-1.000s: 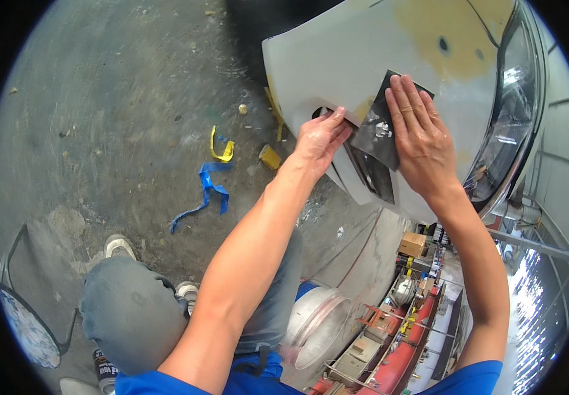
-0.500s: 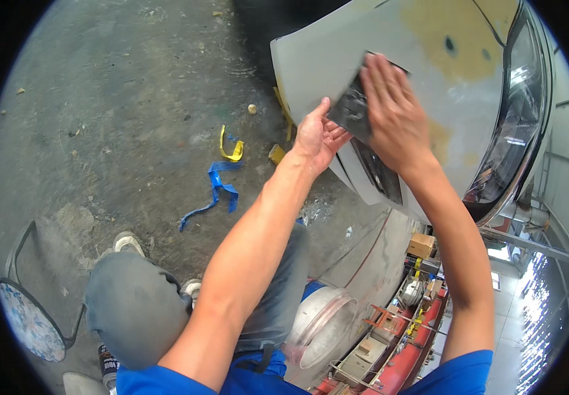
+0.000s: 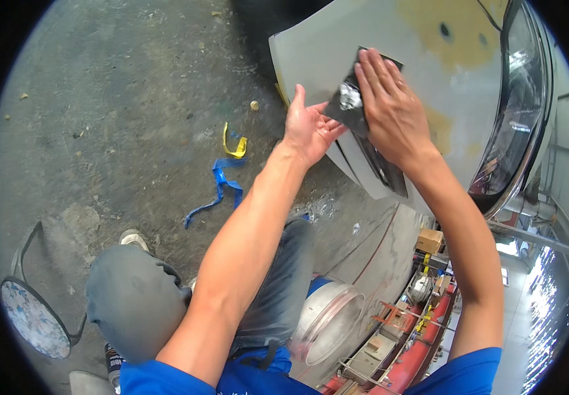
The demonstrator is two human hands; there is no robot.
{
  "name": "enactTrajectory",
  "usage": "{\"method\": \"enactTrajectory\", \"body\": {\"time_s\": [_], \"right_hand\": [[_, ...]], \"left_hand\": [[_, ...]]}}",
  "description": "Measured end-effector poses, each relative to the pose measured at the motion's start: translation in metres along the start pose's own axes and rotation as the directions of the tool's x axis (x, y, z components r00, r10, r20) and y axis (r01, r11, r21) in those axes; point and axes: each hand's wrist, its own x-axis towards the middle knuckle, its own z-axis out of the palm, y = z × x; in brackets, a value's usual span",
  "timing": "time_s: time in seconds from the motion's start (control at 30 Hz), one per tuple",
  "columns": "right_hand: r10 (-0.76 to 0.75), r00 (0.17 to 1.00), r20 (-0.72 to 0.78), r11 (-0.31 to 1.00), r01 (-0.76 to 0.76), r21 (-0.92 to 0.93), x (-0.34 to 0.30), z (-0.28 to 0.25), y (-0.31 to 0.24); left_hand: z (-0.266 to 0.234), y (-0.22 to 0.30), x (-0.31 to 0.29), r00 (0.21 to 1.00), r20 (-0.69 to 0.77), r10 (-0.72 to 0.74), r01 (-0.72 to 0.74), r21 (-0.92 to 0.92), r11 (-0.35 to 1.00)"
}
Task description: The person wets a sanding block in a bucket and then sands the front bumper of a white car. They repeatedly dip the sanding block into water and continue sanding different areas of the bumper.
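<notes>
A dark, wet sheet of sandpaper (image 3: 349,117) lies against the grey car bumper (image 3: 317,49), with a bright glint on its surface. My right hand (image 3: 393,112) presses flat over its right part, fingers stretched and close together, holding it to the panel. Beside the sheet's lower left corner is my left hand (image 3: 312,128), palm turned up, thumb raised and fingers loosely spread. Its fingertips are close to the bumper's edge; whether they touch the sheet I cannot tell. Yellowish patches (image 3: 452,39) with dark spots mark the panel further up.
A headlight (image 3: 518,112) borders the panel on the right. Blue tape (image 3: 220,187) and yellow tape (image 3: 233,146) lie on the concrete floor. Near my legs are a whitish bucket (image 3: 330,322) and a round patterned stool (image 3: 34,319). A red tool cart (image 3: 406,359) stands lower right.
My left hand has shifted slightly left, its thumb now away from the sandpaper. My right hand and the sheet have moved a little up and left, and the sheet's glint is brighter.
</notes>
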Motion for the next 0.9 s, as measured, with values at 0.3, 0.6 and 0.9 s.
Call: {"method": "enactTrajectory", "body": {"time_s": [0.3, 0.6, 0.9], "right_hand": [[0.003, 1.000, -0.028, 0.999, -0.004, -0.033, 0.000, -0.002, -0.007], [0.077, 0.997, -0.015, 0.997, -0.077, -0.017, -0.016, -0.013, -0.011], [-0.018, 1.000, -0.009, 0.986, 0.019, 0.164, -0.039, -0.035, 0.020]], "left_hand": [[0.002, 0.008, -0.001, 0.999, 0.029, 0.017, -0.017, -0.013, 1.000], [-0.001, 0.021, -0.006, 0.999, -0.039, 0.017, -0.016, 0.021, 1.000], [-0.008, 0.021, -0.006, 0.997, 0.045, 0.065, -0.065, -0.011, 0.998]]}}
